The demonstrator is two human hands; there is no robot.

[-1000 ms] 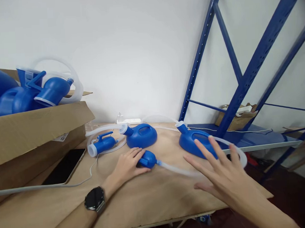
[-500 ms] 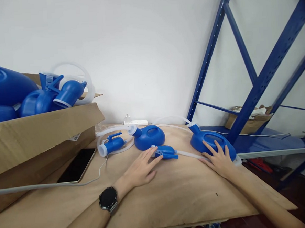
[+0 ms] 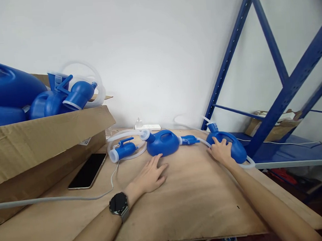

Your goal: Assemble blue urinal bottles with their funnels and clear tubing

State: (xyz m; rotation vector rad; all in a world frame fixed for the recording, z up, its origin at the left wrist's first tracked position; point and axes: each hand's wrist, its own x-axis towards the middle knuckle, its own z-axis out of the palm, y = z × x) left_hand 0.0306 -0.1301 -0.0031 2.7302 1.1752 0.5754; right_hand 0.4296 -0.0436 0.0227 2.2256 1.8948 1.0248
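My left hand lies flat and open on the plywood table, fingertips just short of a blue plastic jug. A watch sits on that wrist. My right hand rests with fingers spread on a second blue jug at the table's right edge. Between the two jugs lies a small blue funnel piece on a clear hose. Another blue funnel piece with coiled clear tubing lies to the left of the first jug.
A large cardboard box full of blue jugs and tubing stands at the left. A dark phone with a cable lies beside it. A white power strip sits by the wall. Blue steel shelving rises at the right.
The small funnel piece has slid away from my left hand to between the two jugs. My right hand came down onto the right jug, which moved toward the wall.
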